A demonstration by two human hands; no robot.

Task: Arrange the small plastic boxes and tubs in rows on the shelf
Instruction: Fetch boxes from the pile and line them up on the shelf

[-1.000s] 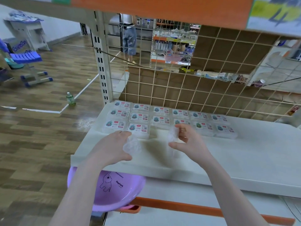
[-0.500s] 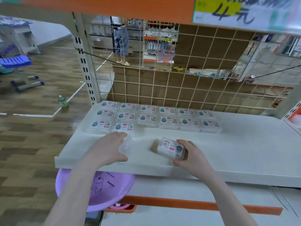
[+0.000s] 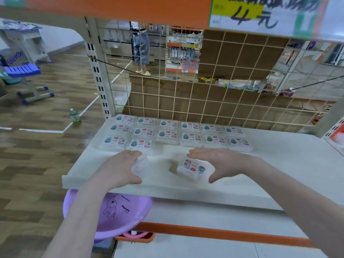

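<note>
While the left hand (image 3: 121, 168) gripped a clear rounded tub (image 3: 140, 163), rectangular plastic boxes (image 3: 173, 134) lined the smooth white shelf (image 3: 279, 174). The right hand (image 3: 223, 162) arched open-fingered over a labelled box (image 3: 192, 167).

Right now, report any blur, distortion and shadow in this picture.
Head view: wide-angle bend curves the shelf edge and upright; the price sign overhead is smeared; soft shadow lies left of the loose box; labels in the rows stay readable only as colour patches.

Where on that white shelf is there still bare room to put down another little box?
The shelf is bare to the right of the rows of boxes and along its front right edge. The third row has a gap beyond its two boxes. The back left is crowded.
</note>
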